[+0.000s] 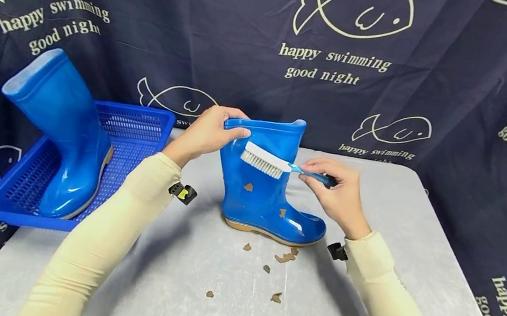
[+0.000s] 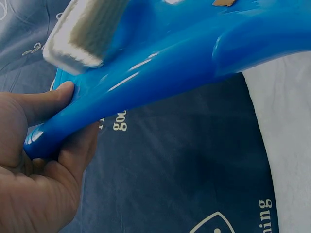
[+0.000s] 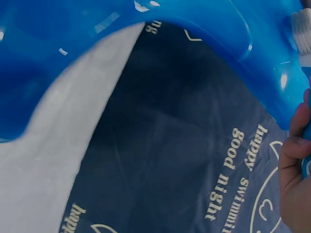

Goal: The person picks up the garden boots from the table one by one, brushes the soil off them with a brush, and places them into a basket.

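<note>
A glossy blue rain boot [image 1: 257, 197] stands upright on the table, its toe to the right. My left hand [image 1: 210, 130] grips the back of its top rim, thumb on the outer side; in the left wrist view the fingers [image 2: 73, 155] curl behind the edge. My right hand [image 1: 339, 190] holds a scrub brush [image 1: 265, 160] by its blue handle, white bristles over the upper shaft. Brown flakes of dirt [image 1: 248, 186] cling to the boot's side, one of them near the instep. In the right wrist view the brush [image 3: 302, 34] shows only at the edge.
To the left, a blue plastic basket [image 1: 136, 118] holds a second blue rain boot [image 1: 74, 142], leaning. Several brown crumbs [image 1: 285, 258] lie on the grey table [image 1: 388, 309] in front of the standing boot. A dark curtain [image 1: 233, 29] with fish prints hangs behind and at both sides.
</note>
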`<state>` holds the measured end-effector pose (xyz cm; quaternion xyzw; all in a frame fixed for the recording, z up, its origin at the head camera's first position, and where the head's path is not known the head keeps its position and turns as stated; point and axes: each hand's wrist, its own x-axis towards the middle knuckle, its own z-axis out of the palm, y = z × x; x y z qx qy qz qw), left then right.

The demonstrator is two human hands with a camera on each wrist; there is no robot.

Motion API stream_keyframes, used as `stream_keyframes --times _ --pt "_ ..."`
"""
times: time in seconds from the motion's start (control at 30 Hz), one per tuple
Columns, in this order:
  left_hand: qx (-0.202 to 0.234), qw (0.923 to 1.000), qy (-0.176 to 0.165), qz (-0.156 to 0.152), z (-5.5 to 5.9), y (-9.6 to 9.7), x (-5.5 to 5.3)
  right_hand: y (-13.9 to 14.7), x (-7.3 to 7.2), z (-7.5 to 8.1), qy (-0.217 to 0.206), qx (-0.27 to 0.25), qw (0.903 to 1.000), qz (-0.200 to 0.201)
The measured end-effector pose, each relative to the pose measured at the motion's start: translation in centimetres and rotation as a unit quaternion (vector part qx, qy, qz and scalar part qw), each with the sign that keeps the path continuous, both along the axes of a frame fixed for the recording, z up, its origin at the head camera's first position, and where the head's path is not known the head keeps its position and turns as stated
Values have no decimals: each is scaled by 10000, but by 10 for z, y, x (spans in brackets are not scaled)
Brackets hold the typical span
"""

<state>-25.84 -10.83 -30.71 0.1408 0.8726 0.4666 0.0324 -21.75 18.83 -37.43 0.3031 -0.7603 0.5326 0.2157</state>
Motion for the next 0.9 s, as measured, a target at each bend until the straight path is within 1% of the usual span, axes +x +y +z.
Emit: stream_keyframes --times 0.17,0.27,0.33,0.43,0.57,0.63,0.7,0.77,0.9 --pt "25 10000 8 30 1 1 0 8 8 -18 -147 254 9996 48" --pt "-8 10000 30 -5 1 2 1 12 13 -24 -227 326 9992 79" --pt "-17 10000 31 -30 2 3 1 14 16 -25 -245 261 9993 65" --pt "-20 10000 -2 -20 1 4 1 14 17 -21 -193 152 9997 8" --pt "-5 10000 14 -20 -1 5 0 11 16 -15 -25 160 9999 -27" --pt "-4 10000 35 -27 -1 5 -1 10 14 -15 -24 171 9998 20" --pt "-23 10000 40 -14 -1 5 0 10 13 -18 -133 184 9997 87" --pt "-51 10000 28 13 0 6 1 11 12 -23 -329 235 9991 123" --pt "-59 10000 3 40 0 6 2 16 13 -35 -723 392 9966 87"
